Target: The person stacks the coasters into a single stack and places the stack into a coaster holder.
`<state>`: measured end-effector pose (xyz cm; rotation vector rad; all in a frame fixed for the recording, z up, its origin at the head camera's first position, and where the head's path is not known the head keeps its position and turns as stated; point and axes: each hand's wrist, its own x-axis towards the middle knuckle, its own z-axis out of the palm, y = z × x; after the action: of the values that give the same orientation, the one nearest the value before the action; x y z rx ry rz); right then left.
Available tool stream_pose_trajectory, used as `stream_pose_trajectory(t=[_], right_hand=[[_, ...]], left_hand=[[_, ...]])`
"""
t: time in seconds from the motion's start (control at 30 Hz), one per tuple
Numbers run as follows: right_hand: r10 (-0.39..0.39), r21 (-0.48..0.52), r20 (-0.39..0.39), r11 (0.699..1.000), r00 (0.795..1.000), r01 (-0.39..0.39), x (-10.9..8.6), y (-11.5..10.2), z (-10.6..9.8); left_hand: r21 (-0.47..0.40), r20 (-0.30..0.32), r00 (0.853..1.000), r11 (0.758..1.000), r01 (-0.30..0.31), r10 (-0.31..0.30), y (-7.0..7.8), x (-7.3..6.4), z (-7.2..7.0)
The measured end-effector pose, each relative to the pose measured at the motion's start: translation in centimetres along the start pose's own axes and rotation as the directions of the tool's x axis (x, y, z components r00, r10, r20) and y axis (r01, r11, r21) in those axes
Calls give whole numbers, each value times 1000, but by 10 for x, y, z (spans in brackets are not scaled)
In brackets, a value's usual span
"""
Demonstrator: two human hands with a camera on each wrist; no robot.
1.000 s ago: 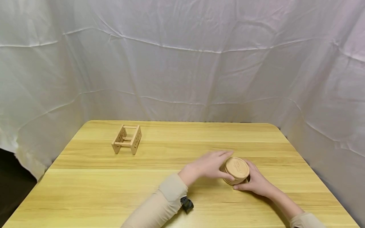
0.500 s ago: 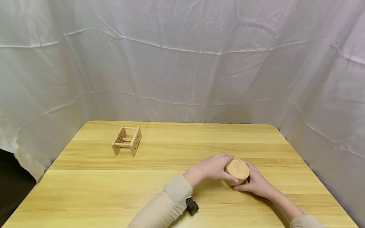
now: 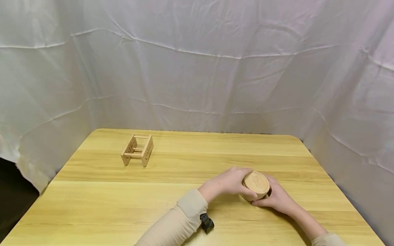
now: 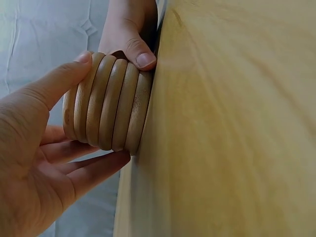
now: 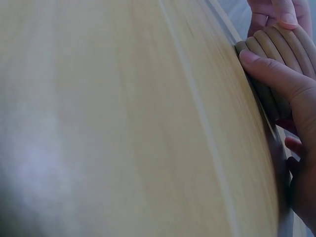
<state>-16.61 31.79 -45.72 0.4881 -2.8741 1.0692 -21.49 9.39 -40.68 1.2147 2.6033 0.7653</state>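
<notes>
A stack of several round wooden coasters (image 3: 257,182) stands on the table toward the right, a design carved into the top one. From the left, my left hand (image 3: 229,182) grips the upper part of the stack, thumb on the near side and fingers round the far side. My right hand (image 3: 278,196) holds the lower coasters from the right, its thumb low in front. Rounded coaster edges (image 4: 106,103) show between both hands in the left wrist view. In the right wrist view, my right thumb lies across the coasters (image 5: 281,47) near the tabletop.
A small wooden rack (image 3: 147,150) with cut-out letters in its side panels and dowel bars stands at the back left of the wood-grain table (image 3: 101,208). White cloth (image 3: 197,82) hangs behind and at both sides. A black strap (image 3: 207,222) sits at my left wrist.
My left hand has moved slightly right, and its fingers and thumb have closed on the stack's upper part. The right hand keeps its place on the lower coasters. The rack has not moved.
</notes>
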Motion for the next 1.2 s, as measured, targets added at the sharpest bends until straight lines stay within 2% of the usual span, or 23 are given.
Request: stream_pose_trajectory(t=[0.13, 0.4, 0.57, 0.7, 0.87, 0.93, 1.0, 1.1, 1.2], right_hand=[[3, -27, -14, 1000, 1000, -4, -1, -1, -1], [29, -1, 0, 1000, 1000, -29, -1, 0, -6], [20, 20, 15, 1000, 1000, -20, -1, 0, -8], [2, 45, 10, 999, 1000, -2, -2, -1, -10], [-34, 194, -1, 981, 999, 34, 1, -4, -13], [-10, 237, 0, 971, 1000, 10, 2, -7, -17], [11, 249, -4, 969, 1000, -9, 4, -10, -21], [44, 251, -10, 967, 999, -40, 7, -17, -27], [38, 275, -20, 961, 999, -31, 10, -24, -32]], left_hand=[[-62, -5, 1000, 998, 26, -26, -3, 0, 3], [-193, -40, 998, 980, 46, -55, -11, 0, 4], [-337, -52, 996, 940, 48, -70, -16, 0, 6], [-447, -53, 995, 893, 57, -90, -18, 1, 7], [-636, -50, 988, 767, 82, -148, -20, 2, 9], [-711, -49, 984, 698, 86, -171, -20, 4, 8], [-753, -61, 979, 652, 82, -193, -20, 4, 7], [-824, -59, 974, 561, 76, -218, -20, 6, 4], [-865, -77, 974, 499, 40, -211, -22, 8, 3]])
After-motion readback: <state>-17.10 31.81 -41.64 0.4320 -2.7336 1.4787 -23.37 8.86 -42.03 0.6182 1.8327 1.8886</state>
